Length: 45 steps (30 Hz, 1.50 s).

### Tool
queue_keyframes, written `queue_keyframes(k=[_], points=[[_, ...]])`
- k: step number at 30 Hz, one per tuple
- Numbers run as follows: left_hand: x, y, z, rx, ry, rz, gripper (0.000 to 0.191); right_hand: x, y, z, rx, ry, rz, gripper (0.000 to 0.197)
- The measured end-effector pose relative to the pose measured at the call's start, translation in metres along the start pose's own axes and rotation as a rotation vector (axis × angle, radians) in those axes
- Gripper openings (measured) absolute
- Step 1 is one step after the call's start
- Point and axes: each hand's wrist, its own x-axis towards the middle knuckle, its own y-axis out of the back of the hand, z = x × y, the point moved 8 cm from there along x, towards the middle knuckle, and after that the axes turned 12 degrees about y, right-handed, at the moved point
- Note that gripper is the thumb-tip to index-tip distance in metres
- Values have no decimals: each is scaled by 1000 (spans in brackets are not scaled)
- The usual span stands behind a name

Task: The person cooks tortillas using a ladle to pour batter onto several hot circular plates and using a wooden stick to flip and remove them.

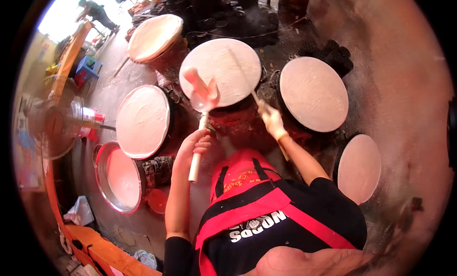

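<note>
My left hand (201, 141) grips the pale handle of a ladle (202, 102), with its bowl over the near left edge of the middle round griddle (221, 70). Pale batter-like liquid shows above the bowl, blurred. In my right hand (270, 119), which wears a light glove, is a long thin stick (240, 67); its blurred far part reaches across the same griddle. A pale layer covers that griddle. Similar pale layers cover the left griddle (142, 121) and the right griddle (314, 94).
A metal basin of pale liquid (124, 176) stands low at left, near a fan (54, 117). More pale rounds lie at the upper left (155, 37) and far right (359, 169). Dark cylindrical briquettes (334, 54) sit behind. Another person (97, 13) bends in the far background.
</note>
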Motion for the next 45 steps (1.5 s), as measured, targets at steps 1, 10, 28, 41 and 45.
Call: queue_keyframes(k=[1, 10, 28, 41, 45], points=[[-4, 5, 0, -66, 54, 5, 11, -15, -13, 2, -172, 284, -17, 44], [-94, 87, -45, -312, -157, 176, 13, -25, -120, -35, -127, 310, -297, 53], [-398, 307, -41, -249, -710, 911, 13, -120, -561, -119, -945, 912, -881, 47], [-373, 294, 4, -645, -479, 111, 16, 63, -585, -295, -792, 862, -854, 28], [-361, 286, 35, -521, -625, 261, 15, 188, -548, -416, -524, 850, -767, 25]])
